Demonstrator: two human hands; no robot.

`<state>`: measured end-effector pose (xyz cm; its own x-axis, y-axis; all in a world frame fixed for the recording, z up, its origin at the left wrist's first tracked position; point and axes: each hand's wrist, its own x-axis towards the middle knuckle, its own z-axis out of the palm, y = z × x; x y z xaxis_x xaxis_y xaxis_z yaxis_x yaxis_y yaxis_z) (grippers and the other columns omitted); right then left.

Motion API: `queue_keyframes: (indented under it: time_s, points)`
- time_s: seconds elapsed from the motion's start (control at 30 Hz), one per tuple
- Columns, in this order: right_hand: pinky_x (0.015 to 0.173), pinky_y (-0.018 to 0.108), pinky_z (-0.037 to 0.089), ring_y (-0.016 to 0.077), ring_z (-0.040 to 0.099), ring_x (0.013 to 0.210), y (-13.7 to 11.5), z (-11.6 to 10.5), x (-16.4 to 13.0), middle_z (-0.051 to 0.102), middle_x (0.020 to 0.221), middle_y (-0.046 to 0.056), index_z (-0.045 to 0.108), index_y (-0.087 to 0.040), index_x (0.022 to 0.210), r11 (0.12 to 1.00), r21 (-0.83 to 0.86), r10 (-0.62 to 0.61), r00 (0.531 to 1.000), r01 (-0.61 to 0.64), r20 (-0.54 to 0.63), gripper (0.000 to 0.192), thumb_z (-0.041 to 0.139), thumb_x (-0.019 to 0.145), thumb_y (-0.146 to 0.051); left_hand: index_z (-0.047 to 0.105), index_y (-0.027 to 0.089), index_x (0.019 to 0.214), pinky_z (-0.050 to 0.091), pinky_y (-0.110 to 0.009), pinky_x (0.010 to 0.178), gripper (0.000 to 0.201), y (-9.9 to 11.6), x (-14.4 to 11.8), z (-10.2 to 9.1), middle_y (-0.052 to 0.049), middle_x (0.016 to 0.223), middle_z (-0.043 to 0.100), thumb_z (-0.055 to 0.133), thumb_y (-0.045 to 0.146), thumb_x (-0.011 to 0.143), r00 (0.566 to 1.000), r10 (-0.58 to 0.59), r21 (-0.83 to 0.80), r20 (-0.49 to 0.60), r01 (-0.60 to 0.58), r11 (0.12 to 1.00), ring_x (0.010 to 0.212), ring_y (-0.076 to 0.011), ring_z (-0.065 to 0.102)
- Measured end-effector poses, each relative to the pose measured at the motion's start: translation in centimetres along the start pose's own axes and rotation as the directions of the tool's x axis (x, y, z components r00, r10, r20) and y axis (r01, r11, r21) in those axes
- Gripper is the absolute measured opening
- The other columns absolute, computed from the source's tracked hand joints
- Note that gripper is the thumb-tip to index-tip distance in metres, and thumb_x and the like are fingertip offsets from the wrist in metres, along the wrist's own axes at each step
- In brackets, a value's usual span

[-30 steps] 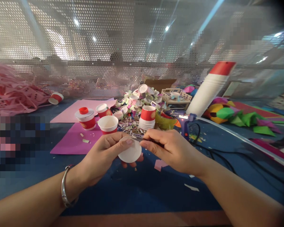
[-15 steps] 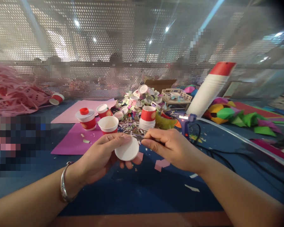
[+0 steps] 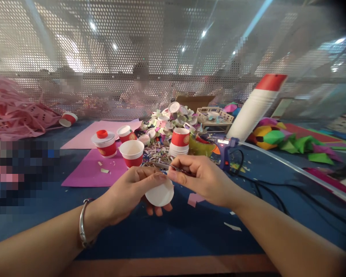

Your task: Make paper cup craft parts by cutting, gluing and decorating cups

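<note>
While the left hand [image 3: 128, 194] pinches a white disc [image 3: 161, 194] over the table [image 3: 173, 238], fingers [image 3: 159, 211] beneath, the right hand [image 3: 206, 175], angled inward, clasps a thin tool [image 3: 179, 169]; room spreads below toward the brown edge [image 3: 173, 265].

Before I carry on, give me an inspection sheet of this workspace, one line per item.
Surface: blue tabletop, scattered with paper bits.
Things in use: white disc and a slim dark tool, its exact type unclear.
Hands: left hand grips the disc; right hand holds the tool close by.
Clutter: open red-and-white cup, purple sheet, heap of cut paper pieces, glue gun.
Cables: black cable beside the glue gun; black cabling trails off right.
Surroundings: perforated screen behind the table; pink heap at far left; near-left area pixelated, unreadable.
Spilled liquid: nothing seen.
</note>
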<state>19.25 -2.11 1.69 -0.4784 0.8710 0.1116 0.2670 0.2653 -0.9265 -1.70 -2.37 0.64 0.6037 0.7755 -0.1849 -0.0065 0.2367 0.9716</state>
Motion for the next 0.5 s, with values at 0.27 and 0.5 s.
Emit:
queue_keyframes:
  time_s: [0.27,0.5]
  points:
    - [0.055,0.023,0.038,0.0103,0.052,0.062,0.41,-0.11,-0.01,0.065,0.071,-0.001,0.064,-0.017,0.086,1.0,-0.009,-0.018,1.0,0.018,0.0,0.019,0.071,0.09,-0.033,0.072,0.011,0.089,0.045,-0.014,0.044,0.032,0.09,0.1,0.25,-0.009,0.067,0.075,0.06,0.039,0.097,0.998,-0.059,-0.094,0.038,0.062,0.994,0.05,-0.0098,0.063]
    - [0.054,0.022,0.035,0.0088,0.048,0.059,0.28,0.2,-0.08,0.059,0.067,-0.003,0.06,-0.017,0.082,0.999,0.01,-0.051,0.999,0.051,-0.003,0.015,0.068,0.088,-0.028,0.068,0.011,0.088,0.045,-0.013,0.041,0.029,-0.2,0.19,0.11,-0.01,0.067,0.075,0.059,0.037,0.098,0.994,-0.084,-0.128,0.076,0.094,0.987,0.048,-0.01,0.064]
